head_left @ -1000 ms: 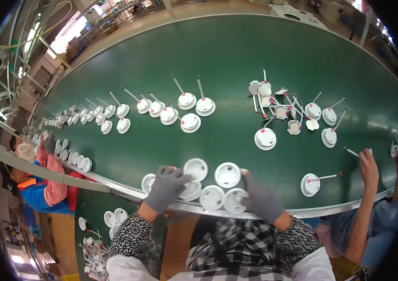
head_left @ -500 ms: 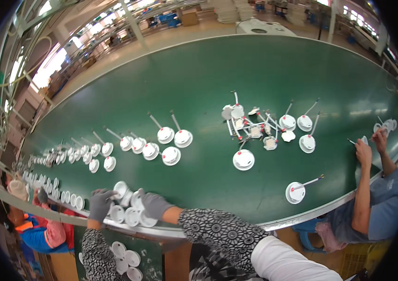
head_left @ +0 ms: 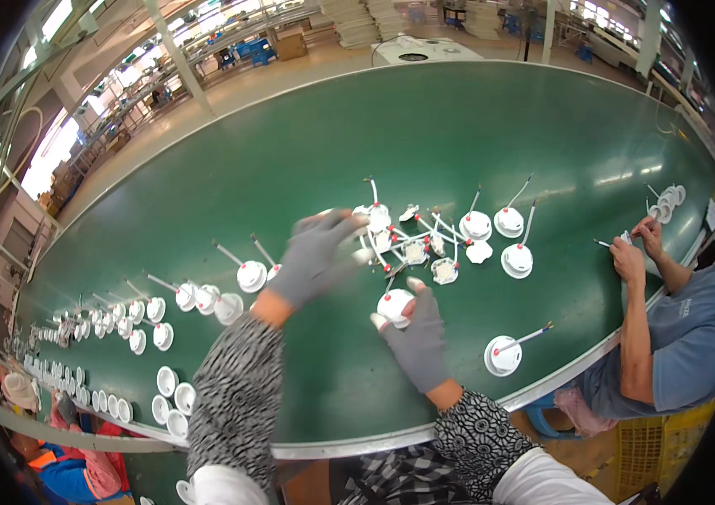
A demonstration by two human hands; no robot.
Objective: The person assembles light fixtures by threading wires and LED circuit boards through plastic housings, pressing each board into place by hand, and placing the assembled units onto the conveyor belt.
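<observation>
My left hand, in a grey glove with bare fingertips, is smeared by motion over the green surface. Its fingers are stretched out and apart toward a jumbled pile of white parts with cables and red collars, with nothing visible in them. My right hand, gloved alike, has its thumb and fingers closed around the sides of a white round housing that sits near the pile. Part of that housing is hidden by the fingers.
Cabled white housings stand in a line to the left, with a single housing at right. Uncabled white round cups lie by the near edge. A co-worker's hands handle a white part at far right. Another person sits at lower left.
Both hands have left the white cups at the near edge and moved right and farther over the table. My right hand has taken hold of the round housing. The view has shifted.
</observation>
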